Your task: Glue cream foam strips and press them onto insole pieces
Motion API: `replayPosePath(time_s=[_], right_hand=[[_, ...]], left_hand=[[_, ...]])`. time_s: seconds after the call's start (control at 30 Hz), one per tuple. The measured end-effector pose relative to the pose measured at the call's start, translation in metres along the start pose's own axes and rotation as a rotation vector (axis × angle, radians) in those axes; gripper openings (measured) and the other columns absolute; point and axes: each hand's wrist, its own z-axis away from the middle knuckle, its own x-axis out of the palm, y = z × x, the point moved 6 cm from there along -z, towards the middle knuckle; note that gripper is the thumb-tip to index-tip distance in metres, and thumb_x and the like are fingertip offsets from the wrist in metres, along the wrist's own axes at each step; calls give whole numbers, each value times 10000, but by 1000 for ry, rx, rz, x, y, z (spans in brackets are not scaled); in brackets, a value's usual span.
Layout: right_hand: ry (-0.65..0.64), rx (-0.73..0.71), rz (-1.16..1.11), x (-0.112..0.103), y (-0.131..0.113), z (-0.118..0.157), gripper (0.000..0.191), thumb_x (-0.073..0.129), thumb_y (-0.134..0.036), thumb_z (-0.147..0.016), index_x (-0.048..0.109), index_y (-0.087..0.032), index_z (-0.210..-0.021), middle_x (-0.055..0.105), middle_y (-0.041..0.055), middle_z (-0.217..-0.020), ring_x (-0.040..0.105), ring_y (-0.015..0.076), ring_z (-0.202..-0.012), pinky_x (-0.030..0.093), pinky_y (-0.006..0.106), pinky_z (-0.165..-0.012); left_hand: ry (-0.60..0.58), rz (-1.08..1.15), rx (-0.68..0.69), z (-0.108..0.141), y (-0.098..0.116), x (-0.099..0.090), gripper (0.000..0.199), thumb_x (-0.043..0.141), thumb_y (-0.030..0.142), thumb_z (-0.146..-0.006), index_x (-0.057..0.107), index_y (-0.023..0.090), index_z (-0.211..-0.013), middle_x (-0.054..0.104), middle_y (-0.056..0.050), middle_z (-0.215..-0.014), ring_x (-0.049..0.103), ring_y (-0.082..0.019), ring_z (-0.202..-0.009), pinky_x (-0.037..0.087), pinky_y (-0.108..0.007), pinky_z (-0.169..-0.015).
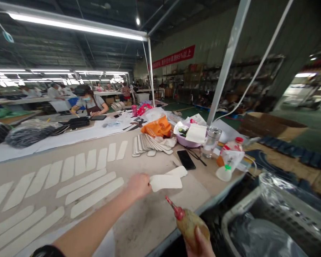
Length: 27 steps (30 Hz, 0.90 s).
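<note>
The left hand [139, 185] pinches a pale piece [167, 182] by its end over the bench [139, 228], perhaps so its face is left free. The right hand [203, 246] is closed around a bottle [192, 228], probably because this way the red nozzle [178, 213] can be aimed well

1. Smudged plastic forms the squeeze bottle [190, 225].
2. Pale pieces [166, 182] look smooth and matt against the dull, stained tabletop [141, 225].
3. The phone [186, 160] shows a smooth, dark face.
4. Matt cardboard makes the box [270, 125].
5. Glossy, crinkled plastic film [264, 233] lines the plastic crate [240, 202].
</note>
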Motion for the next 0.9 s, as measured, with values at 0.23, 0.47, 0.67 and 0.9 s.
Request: replayPosePath(time_s=[0.23,0.47,0.67,0.9], right_hand=[[-97,82,-222,6,8,8,331,727,-338,-674,639,-259,-982,679,6,-997,611,219,-949,491,389,-873],[-130,117,-296,16,7,12,284,698,-345,-706,666,-244,-969,685,10,-1013,616,215,-950,498,362,-850],[-132,120,-328,26,11,16,303,740,-301,-652,661,-246,-940,695,-8,-960,625,181,-891,505,301,-784],[-87,134,-329,28,9,18,295,731,-298,-660,668,-240,-942,695,-6,-927,631,185,-832,510,280,-661]], left_hand=[[-110,234,-196,122,-15,55,141,504,213,-746,640,185,-771,685,-50,-829,624,-187,-781,410,-261,-663],[-43,386,-222,189,-28,67,107,465,177,-756,562,190,-712,623,-4,-731,572,-138,-702,363,-229,-656],[-142,247,-194,208,-41,71,113,459,227,-764,556,194,-719,640,-39,-768,587,-186,-725,341,-271,-639],[-95,392,-173,187,-46,59,153,532,360,-782,566,211,-801,624,14,-691,577,-152,-667,350,-245,-615]])
